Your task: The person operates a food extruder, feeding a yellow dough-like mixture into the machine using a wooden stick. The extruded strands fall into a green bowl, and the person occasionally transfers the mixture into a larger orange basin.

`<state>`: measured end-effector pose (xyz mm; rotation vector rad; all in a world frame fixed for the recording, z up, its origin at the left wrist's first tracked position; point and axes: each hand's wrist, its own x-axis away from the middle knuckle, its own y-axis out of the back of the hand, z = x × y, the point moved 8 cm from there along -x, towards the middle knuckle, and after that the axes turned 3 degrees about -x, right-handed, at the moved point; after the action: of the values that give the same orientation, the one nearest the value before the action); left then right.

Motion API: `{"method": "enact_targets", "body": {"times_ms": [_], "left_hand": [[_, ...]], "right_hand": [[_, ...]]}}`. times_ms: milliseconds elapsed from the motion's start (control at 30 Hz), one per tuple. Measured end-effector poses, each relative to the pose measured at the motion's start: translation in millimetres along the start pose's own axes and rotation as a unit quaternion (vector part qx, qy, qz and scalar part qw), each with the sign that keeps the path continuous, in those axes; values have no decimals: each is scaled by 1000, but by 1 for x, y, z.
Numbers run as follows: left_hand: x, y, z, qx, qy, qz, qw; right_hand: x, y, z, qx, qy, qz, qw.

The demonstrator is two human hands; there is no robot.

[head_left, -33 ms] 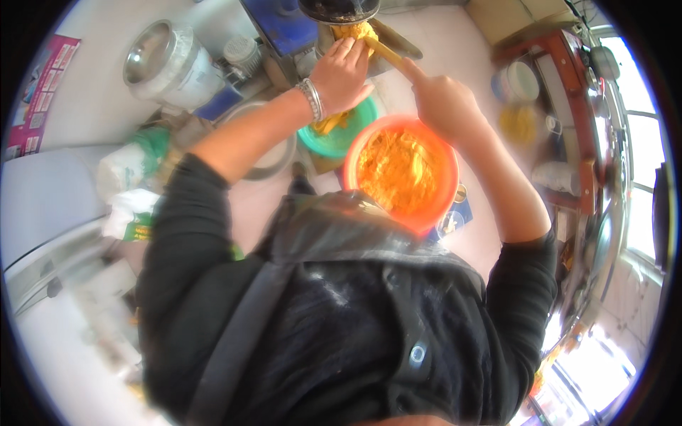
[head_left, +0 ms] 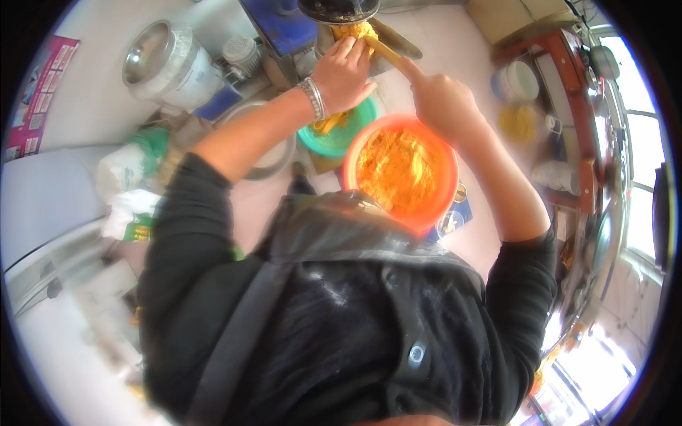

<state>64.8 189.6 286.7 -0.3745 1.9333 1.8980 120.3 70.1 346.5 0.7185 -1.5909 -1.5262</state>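
Touching L fingers, prob.: ylw dough

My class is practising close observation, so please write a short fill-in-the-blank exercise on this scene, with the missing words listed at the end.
1. The hand gripping the stick is the person's ____ one.
2. The bracelet is on the ____ wrist.
3. Of the green bowl and the orange basin, the ____ one is nearer the apron.
4. The sleeves are coloured ____.

Missing words: right; left; orange; black.
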Motion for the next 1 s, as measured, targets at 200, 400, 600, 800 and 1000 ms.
{"method": "enact_targets", "body": {"times_ms": [200,400,600,800,1000], "left_hand": [[-7,-5,-8,-55,-19,-24,998],[-3,-6,-6,-27,-35,-37,998],[-3,-8,-6,-45,-33,-53,997],[-2,-5,-7,-28,-63,-95,993],[-6,-20,-2,-22,-58,4,998]], "right_hand": [[-12,-6,0,10,-14,-15,1000],[-3,8,-20,-68,-20,-42,997],[0,-5,-11,-9,-3,-18,1000],[-25,-19,-4,41,-19,-6,999],[-19,-12,-16,-69,-83,42,993]]}}
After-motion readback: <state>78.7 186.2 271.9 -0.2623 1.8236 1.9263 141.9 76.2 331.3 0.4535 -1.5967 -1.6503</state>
